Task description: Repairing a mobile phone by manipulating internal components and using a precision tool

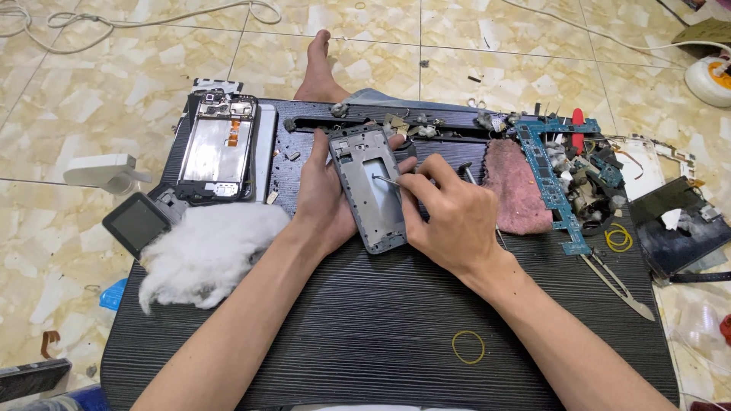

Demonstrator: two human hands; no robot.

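Gripping grey phone frame (371, 188) in left hand (323, 192), right hand (445, 211) pinching metal tool (387, 180)

near edge: bare bench (365, 335) between and below the forearms, only a yellow rubber band (468, 346) lying flat
left: cotton wad (209, 251) and opened phone (219, 148) fill that side
right: pink cloth (516, 194), blue circuit board (550, 179), parts heap (590, 186), tweezers (618, 281) crowd it
far edge: small debris along the groove (396, 122)
centre: hands (449, 217) and phone frame (369, 190) take it
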